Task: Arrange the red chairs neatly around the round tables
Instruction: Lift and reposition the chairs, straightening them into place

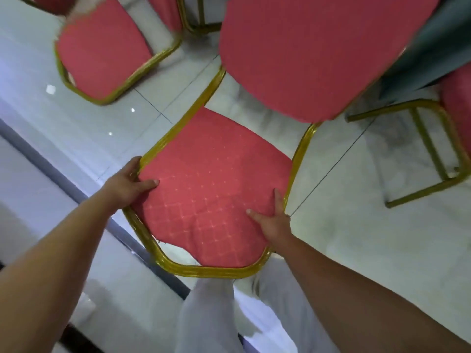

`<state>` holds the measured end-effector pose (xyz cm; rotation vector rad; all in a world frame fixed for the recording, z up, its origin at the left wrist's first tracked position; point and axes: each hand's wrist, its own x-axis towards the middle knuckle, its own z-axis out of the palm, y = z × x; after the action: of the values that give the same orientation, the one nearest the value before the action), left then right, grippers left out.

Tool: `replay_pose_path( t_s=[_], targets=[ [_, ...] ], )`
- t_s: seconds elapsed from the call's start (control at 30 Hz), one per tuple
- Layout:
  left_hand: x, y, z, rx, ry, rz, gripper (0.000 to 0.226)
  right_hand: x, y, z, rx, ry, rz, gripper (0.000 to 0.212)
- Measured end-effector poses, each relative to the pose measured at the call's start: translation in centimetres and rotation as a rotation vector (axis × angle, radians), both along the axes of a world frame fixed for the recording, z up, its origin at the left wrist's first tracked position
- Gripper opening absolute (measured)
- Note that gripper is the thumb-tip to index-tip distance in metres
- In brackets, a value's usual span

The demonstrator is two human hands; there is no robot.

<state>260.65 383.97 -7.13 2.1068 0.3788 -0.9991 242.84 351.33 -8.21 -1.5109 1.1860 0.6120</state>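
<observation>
A red chair [211, 179] with a gold metal frame stands right in front of me, its red back [305, 54] rising at the top of the view. My left hand [130, 183] grips the seat's left edge, thumb on the cushion, fingers curled under the frame. My right hand [274, 220] grips the seat's right edge the same way. A second red chair [102, 52] stands at the upper left. A third chair's [458, 98] red seat shows at the right edge, with its gold legs below. The table's dark green cloth [438, 42] hangs at the upper right.
The floor is glossy white tile [382, 238] with a dark band [76, 189] running diagonally at the left. Gold legs of another chair [196, 19] show at the top centre. My legs in white trousers [211, 314] are just below the seat's front edge.
</observation>
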Motion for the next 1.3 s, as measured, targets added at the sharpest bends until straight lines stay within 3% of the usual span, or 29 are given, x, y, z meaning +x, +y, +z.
replay_pose_path(
  t_s=[0.1, 0.2, 0.33, 0.47, 0.5, 0.67, 0.87, 1.03, 1.17, 1.3],
  targets=[
    [-0.4, -1.0, 10.5, 0.038, 0.072, -0.045, 0.062, -0.2, -1.5, 9.5, 0.102, 0.05, 0.052, 0.119],
    [-1.0, -3.4, 20.3, 0.092, 0.098, -0.069, 0.077, 0.1, -4.1, 17.4, 0.259, 0.118, 0.08, 0.118],
    [-0.5, -6.4, 30.2, 0.133, 0.18, -0.082, 0.039, 1.0, -8.5, 25.4, 0.312, 0.267, 0.186, 0.112],
    [1.4, -10.1, 36.7, 0.111, 0.219, -0.111, 0.005, 1.9, -12.2, 31.9, 0.246, 0.329, 0.191, 0.072],
    [1.9, -11.1, 37.7, 0.097, 0.206, -0.101, 0.012, 2.2, -13.0, 33.4, 0.213, 0.337, 0.184, 0.061],
    [3.7, -15.5, 41.3, -0.123, 0.058, 0.073, 0.024, 5.9, -15.6, 41.7, -0.162, 0.174, 0.247, 0.043],
    [3.6, -14.8, 41.5, -0.187, 0.075, -0.1, 0.036, 9.2, -11.0, 47.2, -0.545, -0.295, 0.513, 0.027],
    [4.4, -8.9, 41.5, -0.202, 0.01, -0.087, 0.062, 12.8, -1.2, 46.9, -0.562, -0.582, 0.657, 0.05],
    [5.0, -2.4, 40.6, -0.176, -0.093, 0.017, 0.051, 15.5, 6.7, 46.0, -0.485, -0.776, 0.727, 0.049],
    [5.8, 3.4, 39.7, -0.218, -0.172, 0.18, 0.034, 19.0, 13.1, 43.8, -0.308, -0.827, 0.743, 0.041]
  ],
)
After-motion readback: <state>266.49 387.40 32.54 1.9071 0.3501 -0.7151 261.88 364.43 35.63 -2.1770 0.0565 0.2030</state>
